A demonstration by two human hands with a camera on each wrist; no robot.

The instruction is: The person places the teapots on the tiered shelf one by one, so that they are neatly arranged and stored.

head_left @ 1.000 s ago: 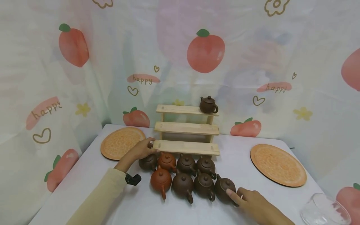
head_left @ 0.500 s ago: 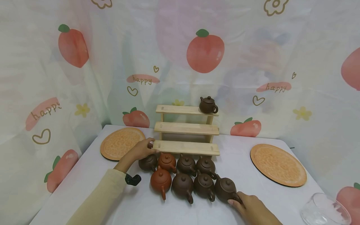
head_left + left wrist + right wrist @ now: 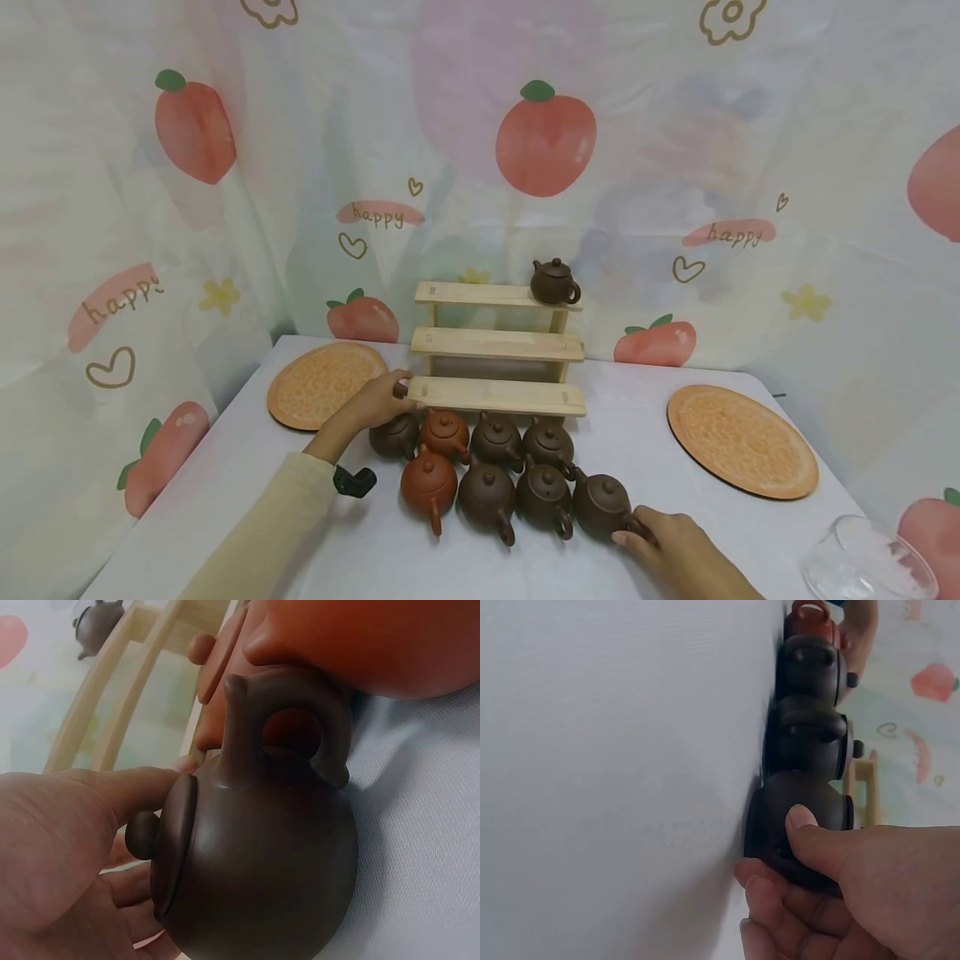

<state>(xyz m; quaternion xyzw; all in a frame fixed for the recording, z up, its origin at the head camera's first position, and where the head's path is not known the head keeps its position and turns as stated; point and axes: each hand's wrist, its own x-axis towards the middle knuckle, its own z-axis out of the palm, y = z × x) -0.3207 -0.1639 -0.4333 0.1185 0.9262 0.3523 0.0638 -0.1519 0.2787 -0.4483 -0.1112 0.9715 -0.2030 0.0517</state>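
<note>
Eight or so teapots stand in two rows before a tiered wooden shelf (image 3: pixel 495 393). My right hand (image 3: pixel 678 546) pinches the handle of the dark brown teapot (image 3: pixel 602 502) at the front row's right end. In the right wrist view, its thumb (image 3: pixel 821 836) lies over that handle. My left hand (image 3: pixel 377 398) is at the left end of the lowest plank, behind the leftmost dark teapot (image 3: pixel 393 435). In the left wrist view, that teapot (image 3: pixel 262 862) hides its fingertips, so its hold is unclear. Two orange-brown teapots (image 3: pixel 429 483) stand among the dark ones.
Another dark teapot (image 3: pixel 555 282) sits at the right of the top plank. Round tan mats lie on both sides, one left mat (image 3: pixel 322 387) and one right mat (image 3: pixel 742 442). A clear glass bowl (image 3: pixel 866 562) stands at the table's right edge.
My right hand has moved from the side of the rightmost front teapot onto its handle and now grips it. The left hand stays where it was.
</note>
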